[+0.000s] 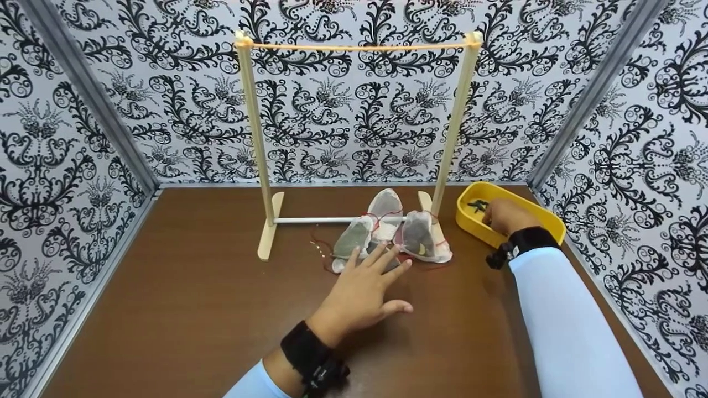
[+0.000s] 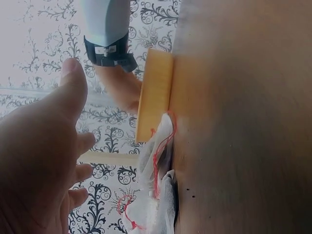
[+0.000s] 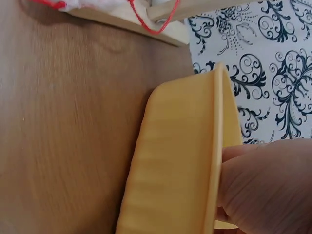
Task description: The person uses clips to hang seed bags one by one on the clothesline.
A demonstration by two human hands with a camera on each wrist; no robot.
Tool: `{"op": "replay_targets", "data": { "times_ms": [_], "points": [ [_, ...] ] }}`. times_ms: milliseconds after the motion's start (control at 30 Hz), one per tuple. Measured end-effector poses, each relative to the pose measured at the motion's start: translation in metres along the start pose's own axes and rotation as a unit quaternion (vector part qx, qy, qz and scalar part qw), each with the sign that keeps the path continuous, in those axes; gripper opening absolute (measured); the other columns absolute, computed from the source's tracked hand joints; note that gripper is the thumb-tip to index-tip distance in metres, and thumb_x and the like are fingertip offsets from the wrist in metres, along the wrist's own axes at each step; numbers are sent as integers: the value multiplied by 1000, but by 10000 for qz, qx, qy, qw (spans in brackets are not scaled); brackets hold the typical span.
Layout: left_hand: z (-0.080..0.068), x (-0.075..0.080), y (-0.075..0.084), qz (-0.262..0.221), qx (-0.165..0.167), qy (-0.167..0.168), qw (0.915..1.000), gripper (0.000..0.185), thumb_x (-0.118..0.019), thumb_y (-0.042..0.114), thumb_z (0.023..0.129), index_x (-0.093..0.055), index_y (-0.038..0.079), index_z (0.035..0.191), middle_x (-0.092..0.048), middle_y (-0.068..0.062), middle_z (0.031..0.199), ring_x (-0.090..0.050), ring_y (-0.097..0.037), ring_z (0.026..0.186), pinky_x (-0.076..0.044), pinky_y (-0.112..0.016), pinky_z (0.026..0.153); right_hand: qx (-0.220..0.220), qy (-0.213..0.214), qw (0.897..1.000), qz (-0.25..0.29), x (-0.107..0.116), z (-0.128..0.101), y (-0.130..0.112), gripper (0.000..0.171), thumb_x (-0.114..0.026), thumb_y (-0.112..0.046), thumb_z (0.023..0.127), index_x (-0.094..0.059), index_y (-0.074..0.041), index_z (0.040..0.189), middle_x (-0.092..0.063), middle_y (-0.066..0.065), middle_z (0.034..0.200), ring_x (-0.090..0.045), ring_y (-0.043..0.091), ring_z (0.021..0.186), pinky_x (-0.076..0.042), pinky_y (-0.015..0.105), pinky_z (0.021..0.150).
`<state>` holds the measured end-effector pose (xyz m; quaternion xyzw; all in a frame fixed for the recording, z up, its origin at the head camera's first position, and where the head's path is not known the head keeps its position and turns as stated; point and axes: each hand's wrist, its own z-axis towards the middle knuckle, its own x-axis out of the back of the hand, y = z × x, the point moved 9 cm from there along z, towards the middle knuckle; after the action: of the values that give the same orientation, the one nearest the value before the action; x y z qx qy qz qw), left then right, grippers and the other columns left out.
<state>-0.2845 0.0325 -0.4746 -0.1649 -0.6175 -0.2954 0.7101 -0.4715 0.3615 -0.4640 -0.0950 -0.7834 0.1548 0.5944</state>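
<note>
My left hand [image 1: 359,298] is spread with straight fingers, its fingertips at the near side of several small sheer white drawstring pouches [image 1: 418,235] with red cords. Whether the fingertips touch the pouches I cannot tell. One pouch [image 1: 353,237] looks greenish inside. My right hand [image 1: 506,215] reaches down into a yellow plastic tray [image 1: 555,225], beside small dark pieces [image 1: 478,205] too small to make out. In the right wrist view the tray's wall [image 3: 168,161] hides the fingertips, so what they hold is not visible.
Behind the pouches stands a wooden frame with two posts [image 1: 256,132], an orange string [image 1: 359,47] across the top and a white rod [image 1: 315,220] low down. Patterned panels [image 1: 343,110] wall in the brown table [image 1: 210,298]. White crumbs [image 1: 319,250] lie left of the pouches.
</note>
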Motion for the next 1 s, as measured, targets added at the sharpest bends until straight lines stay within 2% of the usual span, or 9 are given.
{"op": "replay_targets", "data": {
  "times_ms": [233,333,433,500,633,733,833,900,1000],
  "points": [
    [2,-3,0,-25,45,-53,10000,89,-47,87,103,-41,38,176,-26,3,190,-25,-27,178,-26,-73,139,-972,358,9891,1044,7,-35,9,9,-59,-7,86,-68,-9,82,-61,5,88,-53,24,81,-48,34,69],
    [2,-1,0,-25,70,-30,10000,89,-47,87,103,-43,37,176,-28,3,190,-26,-28,177,-26,-72,140,-1168,372,9829,1371,7,-39,12,6,-60,-10,86,-66,-10,85,-59,4,89,-52,26,84,-47,36,72],
    [3,0,-2,-34,101,-27,9999,89,-46,88,103,-43,36,175,-28,3,190,-24,-27,178,-26,-71,140,-958,386,9898,984,8,-29,18,7,-62,-7,84,-66,-11,80,-57,2,81,-52,25,79,-47,34,68],
    [4,0,-4,-43,121,-16,9999,90,-47,88,102,-44,36,175,-28,2,190,-24,-27,178,-26,-71,140,-546,380,9972,349,9,-18,20,13,-63,-3,82,-64,-13,73,-55,0,73,-51,22,72,-44,32,62],
    [5,1,-13,-118,202,55,9997,89,-48,87,102,-46,35,174,-32,-1,188,-27,-30,177,-27,-72,139,24,402,9983,-417,10,4,26,28,-66,-2,83,-55,-18,62,-50,-4,60,-47,16,57,-40,29,51],
    [7,8,-30,-231,365,158,9989,89,-50,85,103,-47,32,174,-33,-4,188,-28,-33,176,-24,-73,140,92,600,9980,-192,16,9,24,30,-74,-12,94,-63,-12,67,-57,-2,61,-52,17,55,-43,30,51],
    [11,16,-62,-416,778,374,9954,88,-56,79,104,-43,30,176,-36,-8,186,-32,-36,174,-24,-72,140,143,1111,9936,138,28,7,13,32,-80,-28,103,-74,-6,82,-68,4,71,-61,20,63,-51,34,57],
    [12,18,-88,-604,1230,499,9893,87,-57,74,106,-37,30,178,-35,-8,186,-33,-37,173,-27,-70,140,197,1505,9876,410,36,3,2,32,-80,-33,106,-78,-3,97,-77,11,88,-69,26,76,-60,40,69],
    [13,15,-123,-890,1891,613,9760,85,-57,68,109,-30,30,180,-36,-10,185,-37,-42,170,-33,-67,138,239,2001,9750,937,45,-4,-15,40,-79,-34,107,-76,2,125,-78,22,116,-73,36,102,-64,52,93]
  ]
}}
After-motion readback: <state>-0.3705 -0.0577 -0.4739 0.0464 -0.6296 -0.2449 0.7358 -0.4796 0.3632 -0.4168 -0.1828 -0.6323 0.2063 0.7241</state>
